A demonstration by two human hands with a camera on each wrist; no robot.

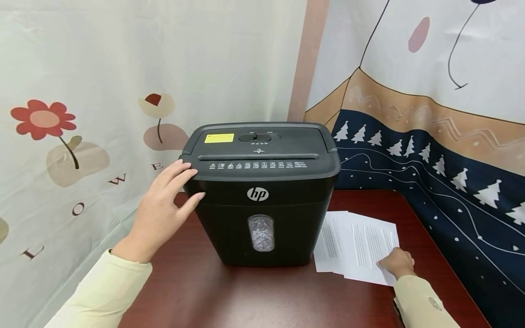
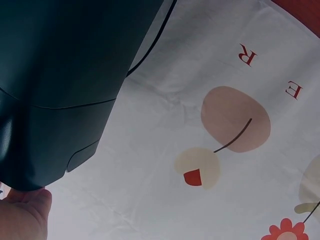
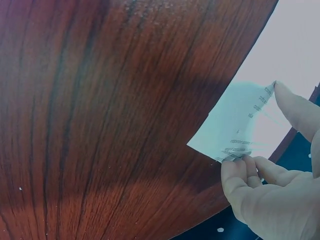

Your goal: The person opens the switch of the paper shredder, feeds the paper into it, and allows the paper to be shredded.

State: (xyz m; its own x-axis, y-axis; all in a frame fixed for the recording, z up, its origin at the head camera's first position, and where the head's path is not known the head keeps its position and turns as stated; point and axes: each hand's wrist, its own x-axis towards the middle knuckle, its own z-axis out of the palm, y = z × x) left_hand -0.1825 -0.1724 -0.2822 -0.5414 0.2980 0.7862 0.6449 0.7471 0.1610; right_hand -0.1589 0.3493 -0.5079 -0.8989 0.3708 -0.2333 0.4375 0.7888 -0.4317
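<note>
Head view: red-brown table (image 1: pixel 266 296), pale flower-print cloth (image 1: pixel 143 59) left and far, navy tree-print cloth (image 1: pixel 451 214) right. Black shredder (image 1: pixel 261 207) stands mid-table, blocking sight behind; dark cord (image 2: pixel 152 47) emerges there. Overlapping printed sheets (image 1: pixel 371 241) lie just right. Left hand (image 1: pixel 162 209), thumb and fingers apart, touches shredder's left edge; right hand (image 1: pixel 398 263) pinches sheets' near right edge.

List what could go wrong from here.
Two sheets might come up together, since the papers overlap.

The sheet bends at the right hand's fingers in the wrist view, so it could crease.

The left hand touches the shredder's front corner, near one end of the slot; its fingers might stray too close if the machine runs.
</note>
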